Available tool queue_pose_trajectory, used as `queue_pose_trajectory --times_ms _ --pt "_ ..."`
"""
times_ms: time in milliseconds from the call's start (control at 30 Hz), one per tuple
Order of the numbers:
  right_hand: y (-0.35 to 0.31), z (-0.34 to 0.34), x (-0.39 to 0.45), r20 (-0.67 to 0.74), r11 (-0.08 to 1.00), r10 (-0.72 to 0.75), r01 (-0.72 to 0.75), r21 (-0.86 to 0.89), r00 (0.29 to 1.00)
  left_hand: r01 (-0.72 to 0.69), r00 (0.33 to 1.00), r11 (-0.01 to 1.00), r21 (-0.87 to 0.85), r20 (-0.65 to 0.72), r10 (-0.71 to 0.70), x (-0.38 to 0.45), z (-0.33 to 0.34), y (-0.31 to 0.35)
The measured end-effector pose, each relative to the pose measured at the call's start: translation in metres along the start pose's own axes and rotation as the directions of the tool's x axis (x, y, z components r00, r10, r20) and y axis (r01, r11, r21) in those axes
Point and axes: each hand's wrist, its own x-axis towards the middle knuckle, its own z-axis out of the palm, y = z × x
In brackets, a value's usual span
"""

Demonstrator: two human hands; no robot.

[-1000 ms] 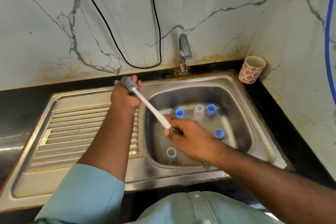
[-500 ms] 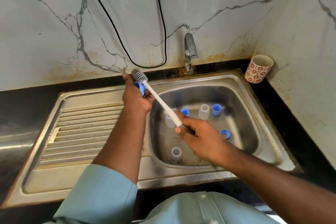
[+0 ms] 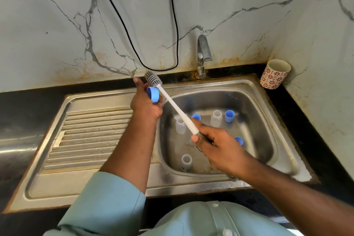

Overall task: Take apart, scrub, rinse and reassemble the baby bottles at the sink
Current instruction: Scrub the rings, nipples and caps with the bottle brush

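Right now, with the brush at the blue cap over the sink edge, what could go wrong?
1. The left hand pinches the blue cap only at its side; a push from the brush might knock it loose.
2. The right hand holds the long handle far from the bristles, so control may be poor.
3. Three open bottles stand below in the basin; a dropped cap or swinging handle could topple them.

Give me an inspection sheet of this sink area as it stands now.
Surface: steel sink with ribbed drainboard.
Job's things: three clear bottles and three blue caps stand in the basin.
Clutter: patterned cup in the corner.
Hands: left hand holds a blue cap; right hand grips the brush.
Cables: black cable loops down the wall.
Surroundings: tap, no water seen running.
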Motion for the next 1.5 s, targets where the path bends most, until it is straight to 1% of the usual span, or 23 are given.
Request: queue_pose_trajectory --times_ms 33,67,133,233,367,433,533,567,600,700,767,800,900,967,1000,1033,1100,1200,1233,1300,1367,1433,1500 --pt "0.002 0.001 -0.004 -0.002 1.000 -0.017 0.017 -0.013 1.000 0.049 0.999 0.993 -0.112 0.012 -0.048 0.001 -0.001 0.002" --pt "0.002 0.003 -0.005 -0.008 0.999 -0.027 0.027 -0.041 1.000 0.083 0.997 0.984 -0.158 0.015 -0.082 0.004 -0.003 0.001" --pt "0.001 0.004 0.002 -0.029 0.985 -0.042 0.037 -0.167 0.999 0.147 0.989 0.978 -0.147 0.036 -0.144 0.006 -0.002 -0.008" --pt "-0.003 0.004 0.012 -0.022 0.933 -0.012 0.003 -0.359 1.000 0.210 0.977 0.976 -0.058 0.060 -0.207 -0.003 -0.001 -0.020" --pt "-0.001 0.003 0.003 0.023 0.882 -0.005 0.015 -0.470 1.000 0.251 0.965 0.963 -0.098 0.103 -0.241 -0.009 -0.006 -0.016" --pt "-0.001 0.000 0.001 0.021 0.846 0.019 -0.004 -0.533 1.000 0.222 0.974 0.973 -0.060 0.055 -0.219 -0.007 -0.006 -0.015" --pt "-0.006 0.000 0.000 0.038 0.776 0.043 -0.009 -0.630 0.998 0.158 0.980 0.987 -0.042 -0.113 -0.162 0.001 -0.009 -0.023" --pt "-0.008 0.001 -0.001 0.034 0.749 0.043 -0.010 -0.662 0.999 0.143 0.980 0.988 -0.051 -0.129 -0.148 0.002 -0.010 -0.025" --pt "-0.010 0.001 -0.001 0.023 0.716 0.042 -0.014 -0.698 0.999 0.140 0.984 0.988 -0.063 -0.106 -0.146 0.002 -0.010 -0.026" --pt "-0.011 -0.001 0.007 -0.029 0.607 0.060 -0.059 -0.793 0.998 0.178 0.984 0.980 -0.088 0.038 -0.175 -0.002 -0.007 -0.032" --pt "-0.009 0.000 0.015 -0.055 0.548 0.085 -0.093 -0.831 0.995 0.224 0.971 0.973 -0.054 0.094 -0.218 -0.010 -0.003 -0.037" --pt "-0.007 0.001 0.019 -0.060 0.525 0.101 -0.104 -0.845 0.993 0.244 0.966 0.969 -0.023 0.098 -0.241 -0.013 -0.001 -0.039" --pt "-0.003 0.003 0.022 -0.057 0.493 0.110 -0.104 -0.864 0.992 0.261 0.963 0.957 0.123 0.035 -0.267 -0.010 0.002 -0.042" --pt "-0.004 0.003 0.019 -0.054 0.502 0.094 -0.095 -0.859 0.994 0.226 0.974 0.959 0.170 -0.021 -0.226 0.000 0.002 -0.044" --pt "-0.005 0.002 0.019 -0.048 0.520 0.082 -0.084 -0.850 0.995 0.201 0.979 0.967 0.157 -0.043 -0.197 0.004 0.001 -0.045" --pt "-0.005 -0.001 0.017 -0.043 0.548 0.067 -0.073 -0.833 0.997 0.180 0.984 0.977 0.116 -0.041 -0.176 0.006 0.000 -0.044" --pt "-0.004 -0.009 0.008 -0.033 0.621 0.032 -0.046 -0.783 0.999 0.158 0.987 0.987 -0.032 0.023 -0.158 0.008 -0.003 -0.036" --pt "-0.004 -0.021 -0.011 0.030 0.741 0.020 0.006 -0.672 0.999 0.186 0.981 0.965 -0.184 0.095 -0.171 0.017 -0.010 -0.017" --pt "-0.002 -0.024 -0.012 0.044 0.804 0.035 -0.002 -0.594 0.998 0.200 0.976 0.963 -0.180 0.121 -0.180 0.019 -0.010 -0.014" --pt "0.002 -0.030 -0.003 0.013 0.893 0.033 -0.024 -0.449 0.999 0.186 0.973 0.981 -0.061 0.153 -0.175 0.016 -0.008 -0.014" --pt "0.004 -0.034 0.003 0.000 0.919 0.017 -0.016 -0.395 1.000 0.162 0.965 0.987 0.007 0.207 -0.160 0.012 -0.004 -0.012" --pt "0.005 -0.035 0.000 0.067 0.933 0.009 0.016 -0.359 0.998 0.157 0.964 0.986 -0.048 0.222 -0.143 0.016 -0.004 -0.003" --pt "0.004 -0.038 -0.006 0.106 0.963 0.035 -0.006 -0.268 0.994 0.136 0.961 0.991 0.002 0.243 -0.133 0.015 -0.004 0.004"
